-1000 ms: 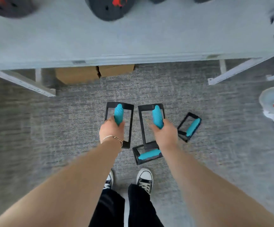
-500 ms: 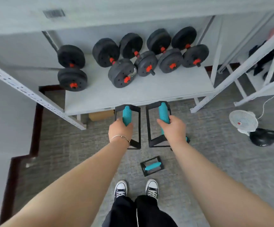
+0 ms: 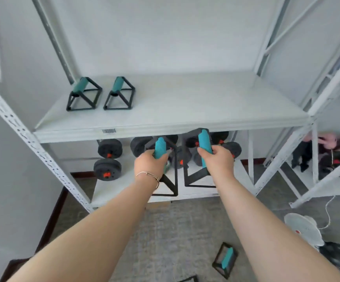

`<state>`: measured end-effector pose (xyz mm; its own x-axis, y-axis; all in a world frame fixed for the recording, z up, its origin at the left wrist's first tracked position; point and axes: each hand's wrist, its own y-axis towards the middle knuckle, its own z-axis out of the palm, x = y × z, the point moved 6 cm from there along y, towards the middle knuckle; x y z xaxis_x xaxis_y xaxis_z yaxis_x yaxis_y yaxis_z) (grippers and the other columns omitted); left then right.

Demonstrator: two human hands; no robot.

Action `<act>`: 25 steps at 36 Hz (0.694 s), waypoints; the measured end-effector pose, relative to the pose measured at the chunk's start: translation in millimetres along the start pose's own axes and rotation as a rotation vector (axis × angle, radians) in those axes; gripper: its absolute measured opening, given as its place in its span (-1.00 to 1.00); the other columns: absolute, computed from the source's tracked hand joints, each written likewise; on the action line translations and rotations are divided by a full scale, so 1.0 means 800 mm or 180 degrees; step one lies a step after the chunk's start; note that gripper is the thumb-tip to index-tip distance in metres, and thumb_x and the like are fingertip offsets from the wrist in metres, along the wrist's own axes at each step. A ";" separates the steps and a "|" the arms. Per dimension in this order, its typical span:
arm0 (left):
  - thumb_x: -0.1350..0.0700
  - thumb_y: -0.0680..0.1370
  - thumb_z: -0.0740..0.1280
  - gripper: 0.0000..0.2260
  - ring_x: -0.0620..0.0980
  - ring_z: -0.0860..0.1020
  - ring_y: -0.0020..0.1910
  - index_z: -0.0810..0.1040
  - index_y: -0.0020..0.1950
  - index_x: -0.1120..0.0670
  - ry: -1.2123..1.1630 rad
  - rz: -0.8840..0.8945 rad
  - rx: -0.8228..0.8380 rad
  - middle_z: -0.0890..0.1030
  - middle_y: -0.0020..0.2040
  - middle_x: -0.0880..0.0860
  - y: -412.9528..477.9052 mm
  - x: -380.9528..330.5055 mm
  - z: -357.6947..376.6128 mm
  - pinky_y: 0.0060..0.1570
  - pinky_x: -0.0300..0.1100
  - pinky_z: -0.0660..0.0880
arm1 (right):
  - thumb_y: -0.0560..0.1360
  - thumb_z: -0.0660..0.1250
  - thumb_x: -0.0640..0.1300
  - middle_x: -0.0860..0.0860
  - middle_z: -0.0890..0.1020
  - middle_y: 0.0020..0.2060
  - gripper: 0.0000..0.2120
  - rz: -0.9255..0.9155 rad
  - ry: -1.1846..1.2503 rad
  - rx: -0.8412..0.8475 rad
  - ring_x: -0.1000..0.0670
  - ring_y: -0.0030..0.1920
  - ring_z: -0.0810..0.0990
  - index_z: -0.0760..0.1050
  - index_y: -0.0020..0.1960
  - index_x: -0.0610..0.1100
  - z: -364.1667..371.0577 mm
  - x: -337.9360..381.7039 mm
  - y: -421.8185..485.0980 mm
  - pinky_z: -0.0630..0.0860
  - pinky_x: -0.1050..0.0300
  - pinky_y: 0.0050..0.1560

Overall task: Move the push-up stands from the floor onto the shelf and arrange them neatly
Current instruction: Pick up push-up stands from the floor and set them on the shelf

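Note:
My left hand [image 3: 149, 164] grips the teal handle of a black-framed push-up stand [image 3: 161, 148]. My right hand [image 3: 219, 159] grips a second stand [image 3: 204, 143] by its teal handle. Both are held in the air just below the front edge of the white upper shelf [image 3: 185, 110]. Two more stands [image 3: 83, 93] [image 3: 120, 93] sit side by side at the shelf's back left. Another stand [image 3: 226, 259] lies on the grey carpet near the bottom, and a corner of one more frame [image 3: 189, 279] shows at the bottom edge.
Black dumbbells [image 3: 109, 157] with red collars fill the lower shelf behind my hands. White perforated uprights [image 3: 32, 143] frame the rack on the left and right. A white fan [image 3: 303, 228] and a dark object sit on the floor at the right.
Both hands have lifted their stands from floor level up to just under the upper shelf. My view has tilted up, so the upper shelf and its two stands now show.

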<state>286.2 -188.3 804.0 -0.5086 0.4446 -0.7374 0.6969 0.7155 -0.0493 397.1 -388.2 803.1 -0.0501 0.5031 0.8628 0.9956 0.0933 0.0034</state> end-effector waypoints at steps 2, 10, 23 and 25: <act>-0.13 0.47 0.33 -0.79 -0.11 0.51 -0.39 0.56 -0.14 0.01 -0.0143 0.0073 -0.0081 0.56 -0.36 -0.06 0.005 -0.027 -0.014 -0.48 -0.26 0.37 | 0.44 0.41 0.11 -0.02 0.64 -0.29 -0.72 -0.0112 0.0035 0.0009 -0.02 -0.25 0.63 0.58 -0.13 -0.12 -0.014 0.025 0.015 0.56 0.04 -0.26; -0.11 0.47 0.33 -0.79 -0.04 0.53 -0.31 0.56 -0.11 0.02 -0.0482 0.0179 -0.0362 0.58 -0.30 -0.01 0.079 -0.105 -0.054 -0.37 -0.19 0.48 | 0.42 0.43 0.06 -0.01 0.52 -0.43 -0.71 -0.0320 0.0133 0.0021 0.00 -0.43 0.47 0.59 -0.22 -0.19 -0.026 0.102 0.088 0.33 0.18 -0.48; -0.13 0.41 0.34 -0.73 -0.02 0.51 -0.42 0.59 -0.17 0.08 -0.0570 -0.0027 -0.0195 0.59 -0.32 0.05 0.318 -0.135 -0.048 -0.44 -0.25 0.42 | 0.39 0.48 0.01 -0.05 0.53 -0.39 -0.71 -0.0133 0.0054 0.0027 -0.05 -0.44 0.50 0.59 -0.18 -0.24 0.066 0.179 0.279 0.47 0.12 -0.41; -0.11 0.43 0.34 -0.74 -0.01 0.51 -0.41 0.58 -0.18 0.08 -0.0563 -0.0055 -0.0113 0.60 -0.32 0.05 0.353 -0.135 -0.041 -0.40 -0.22 0.45 | 0.38 0.48 0.02 -0.04 0.52 -0.42 -0.71 -0.0079 -0.0015 0.0011 -0.06 -0.44 0.50 0.58 -0.21 -0.22 0.085 0.186 0.308 0.49 0.10 -0.38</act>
<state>521.3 -16.6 891.9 -0.4212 0.3326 -0.8438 0.6690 0.7421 -0.0414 629.6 -232.3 897.8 -0.0750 0.5047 0.8601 0.9938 0.1088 0.0229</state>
